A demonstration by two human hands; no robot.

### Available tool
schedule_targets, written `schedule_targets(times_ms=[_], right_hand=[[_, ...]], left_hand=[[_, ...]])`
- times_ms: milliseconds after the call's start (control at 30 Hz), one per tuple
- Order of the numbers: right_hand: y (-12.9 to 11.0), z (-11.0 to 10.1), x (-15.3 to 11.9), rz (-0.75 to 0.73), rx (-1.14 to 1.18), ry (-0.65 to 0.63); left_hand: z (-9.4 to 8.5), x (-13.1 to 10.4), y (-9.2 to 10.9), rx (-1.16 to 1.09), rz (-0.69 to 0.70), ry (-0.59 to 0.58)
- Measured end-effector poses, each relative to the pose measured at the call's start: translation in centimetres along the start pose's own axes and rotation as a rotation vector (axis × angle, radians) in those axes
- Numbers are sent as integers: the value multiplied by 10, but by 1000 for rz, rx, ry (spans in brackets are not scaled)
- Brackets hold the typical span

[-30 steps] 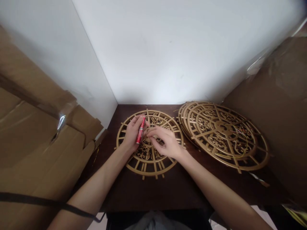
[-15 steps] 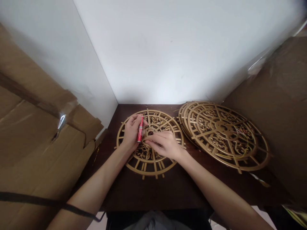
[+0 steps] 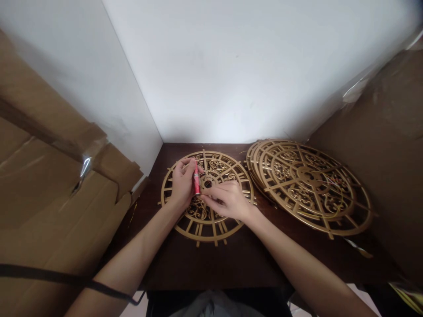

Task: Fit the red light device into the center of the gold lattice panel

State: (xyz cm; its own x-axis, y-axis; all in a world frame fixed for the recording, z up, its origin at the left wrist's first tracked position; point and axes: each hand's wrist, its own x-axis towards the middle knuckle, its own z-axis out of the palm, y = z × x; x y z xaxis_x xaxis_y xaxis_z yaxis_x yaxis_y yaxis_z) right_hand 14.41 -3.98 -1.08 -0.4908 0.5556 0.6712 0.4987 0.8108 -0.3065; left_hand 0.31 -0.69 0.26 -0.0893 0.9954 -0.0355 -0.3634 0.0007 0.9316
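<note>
My left hand [image 3: 183,176] is closed around a slim red cylinder [image 3: 197,178] with a silver band near its middle and a pale lower end. The cylinder stands almost upright in the view, above the left part of a gold openwork clock face [image 3: 207,238]. Close to its lower end, my right hand [image 3: 228,198] has thumb and forefinger drawn together. Whatever may be between those fingertips is too small to make out. The clock face lies flat on the dark table [image 3: 214,268], both hands covering parts of its centre.
More gold clock faces [image 3: 310,176] lie stacked on the right, with a thin yellow strand on top. A small brush-like tool [image 3: 358,248] lies beside them. Cardboard [image 3: 59,198] walls the left side, more cardboard [image 3: 373,127] the right. A dark cord [image 3: 66,279] crosses the lower left.
The red cylinder's lower end has swung slightly to the right, closer to my right fingertips. Both hands have otherwise hardly moved.
</note>
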Motion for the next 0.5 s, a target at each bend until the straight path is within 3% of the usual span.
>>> schedule_targets(times_ms=[500], right_hand=[[-5, -3, 3, 75, -56, -45]], left_hand=[[-3, 1, -6, 80, 79, -20]])
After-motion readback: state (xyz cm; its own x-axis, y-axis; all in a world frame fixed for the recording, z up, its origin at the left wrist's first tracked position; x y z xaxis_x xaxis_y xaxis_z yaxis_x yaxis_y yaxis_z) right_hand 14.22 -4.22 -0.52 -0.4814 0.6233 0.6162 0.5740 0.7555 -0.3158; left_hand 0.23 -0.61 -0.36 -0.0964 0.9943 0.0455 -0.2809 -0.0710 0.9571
